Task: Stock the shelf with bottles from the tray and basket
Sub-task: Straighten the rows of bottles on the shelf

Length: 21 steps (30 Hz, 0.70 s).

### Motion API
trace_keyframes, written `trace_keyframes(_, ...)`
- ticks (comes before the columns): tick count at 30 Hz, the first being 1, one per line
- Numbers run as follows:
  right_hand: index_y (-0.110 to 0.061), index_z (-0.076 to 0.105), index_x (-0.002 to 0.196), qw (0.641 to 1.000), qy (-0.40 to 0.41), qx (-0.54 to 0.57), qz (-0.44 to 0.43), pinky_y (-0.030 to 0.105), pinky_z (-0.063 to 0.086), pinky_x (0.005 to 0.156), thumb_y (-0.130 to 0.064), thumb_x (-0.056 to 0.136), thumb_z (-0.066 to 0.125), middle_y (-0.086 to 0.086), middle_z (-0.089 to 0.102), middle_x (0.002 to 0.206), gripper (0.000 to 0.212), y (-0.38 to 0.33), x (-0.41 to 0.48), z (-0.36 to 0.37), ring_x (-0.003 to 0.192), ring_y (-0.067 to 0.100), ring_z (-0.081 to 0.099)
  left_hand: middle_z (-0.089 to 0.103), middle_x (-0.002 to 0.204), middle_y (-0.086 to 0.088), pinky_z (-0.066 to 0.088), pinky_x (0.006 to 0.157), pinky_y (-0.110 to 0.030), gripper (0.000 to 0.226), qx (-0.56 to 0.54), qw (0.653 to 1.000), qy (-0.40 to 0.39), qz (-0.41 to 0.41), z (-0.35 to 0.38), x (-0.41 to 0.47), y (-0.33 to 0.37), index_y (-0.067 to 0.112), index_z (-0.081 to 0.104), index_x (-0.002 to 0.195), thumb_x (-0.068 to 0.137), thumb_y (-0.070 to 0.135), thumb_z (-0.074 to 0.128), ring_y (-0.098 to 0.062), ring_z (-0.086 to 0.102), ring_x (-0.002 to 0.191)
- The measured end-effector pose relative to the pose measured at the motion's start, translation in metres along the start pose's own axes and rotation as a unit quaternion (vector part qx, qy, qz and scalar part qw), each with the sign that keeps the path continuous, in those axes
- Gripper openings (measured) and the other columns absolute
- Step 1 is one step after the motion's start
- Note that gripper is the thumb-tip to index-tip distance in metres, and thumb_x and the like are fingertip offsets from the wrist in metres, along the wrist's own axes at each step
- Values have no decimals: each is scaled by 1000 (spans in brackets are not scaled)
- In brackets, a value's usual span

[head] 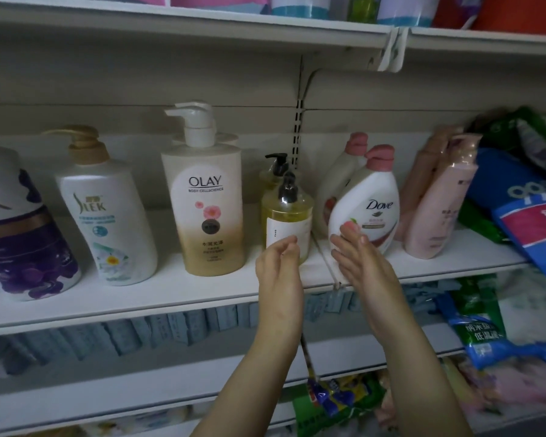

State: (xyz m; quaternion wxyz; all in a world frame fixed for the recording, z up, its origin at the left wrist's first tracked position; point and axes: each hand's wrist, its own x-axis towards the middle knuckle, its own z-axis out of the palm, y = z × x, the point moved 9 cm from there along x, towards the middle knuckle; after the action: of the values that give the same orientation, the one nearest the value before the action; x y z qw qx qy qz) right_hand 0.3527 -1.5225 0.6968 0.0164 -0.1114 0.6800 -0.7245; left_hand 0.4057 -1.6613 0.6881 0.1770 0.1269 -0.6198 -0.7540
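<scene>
- White shop shelving fills the view, and the middle shelf (171, 298) is already lined with upright bottles.
- From left to right are seen a purple bottle (13, 234), a SIEK pump bottle (108, 209), an Olay pump bottle (207, 197), a yellow pump bottle (289, 212) with a second one behind it, a Dove bottle (372, 197) with its twin behind, and pink bottles (438, 209).
- Refill pouches (533, 216) are piled at the right end of the shelf.
- The left hand (278, 272) is held just in front of the yellow pump bottle's base, fingers loosely curled; nothing is gripped, and contact with the label cannot be confirmed.
- The right hand (360, 260) is laid with straight fingers against the lower front of the Dove bottle, which is tilted to the left; it is touched, not clasped.
- The Dove bottle is judged to be placed but not yet squared up, so a nudge upright seems to be the step in hand.
- Neither tray nor basket is in view, so the stock left to shelve cannot be told.
- Bare board remains along the front of the shelf, so room for more bottles is judged to exist.
</scene>
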Motion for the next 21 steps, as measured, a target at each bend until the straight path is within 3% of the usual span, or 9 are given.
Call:
trace_keyframes(4, -34, 55, 130, 997, 42, -27, -55, 23, 48, 92, -34, 104, 35, -8, 72, 112, 33, -26, 3, -44, 103, 6, 67, 45, 121, 14, 36, 84, -9, 14, -3, 999, 10, 32, 20, -9, 1, 34, 55, 106, 99, 25, 46, 9, 46, 103)
trace_keyframes(9, -45, 62, 110, 984, 141, -42, -97, 31, 51, 93, -31, 103, 42, -4, 69, 114, 25, -31, 18, -97, 104, 9, 65, 48, 114, 36, 32, 71, 8, 22, 20, 996, -51, 64, 64, -1, 10, 48, 50, 111, 101, 30, 42, 34, 42, 94)
trace_keyframes(11, -49, 59, 113, 984, 142, -46, -101, 33, 47, 100, -35, 101, 44, -7, 62, 127, 24, -25, 26, -105, 116, 9, 59, 45, 129, 31, 31, 88, 3, 22, 26, 995, -51, 87, 75, 13, 16, 49, 45, 118, 101, 35, 43, 28, 39, 111)
trace_keyframes(15, -42, 43, 138, 991, 98, -37, -84, 15, 37, 97, -36, 101, 42, -15, 42, 145, 37, -16, 42, -103, 132, 4, 41, 28, 152, 21, 21, 116, -23, 47, 53, 991, -35, 121, 90, 33, 19, 43, 31, 141, 95, 49, 41, 6, 25, 139)
trace_keyframes(18, -56, 39, 132, 996, 49, -31, -62, 31, 33, 113, -58, 95, 41, -17, 36, 151, 38, -10, 61, -95, 138, 6, 35, 26, 157, 14, 21, 120, -37, 64, 32, 996, -26, 85, 98, 50, 9, 33, 27, 150, 93, 57, 41, -3, 25, 143)
trace_keyframes(20, -63, 43, 127, 999, 22, -4, -28, 42, 32, 116, -82, 75, 44, -16, 40, 150, 55, -1, 78, -91, 137, 7, 39, 41, 150, 9, 30, 117, -41, 77, 3, 999, -9, 53, 101, 59, 1, 30, 38, 146, 80, 68, 43, -8, 39, 137)
trace_keyframes(21, -57, 45, 131, 1000, 16, 20, -15, 44, 33, 115, -85, 70, 45, -14, 44, 148, 67, 6, 87, -91, 136, 8, 41, 51, 143, 6, 35, 113, -41, 73, -13, 999, 5, 46, 101, 62, 0, 26, 46, 140, 80, 67, 43, -10, 47, 131)
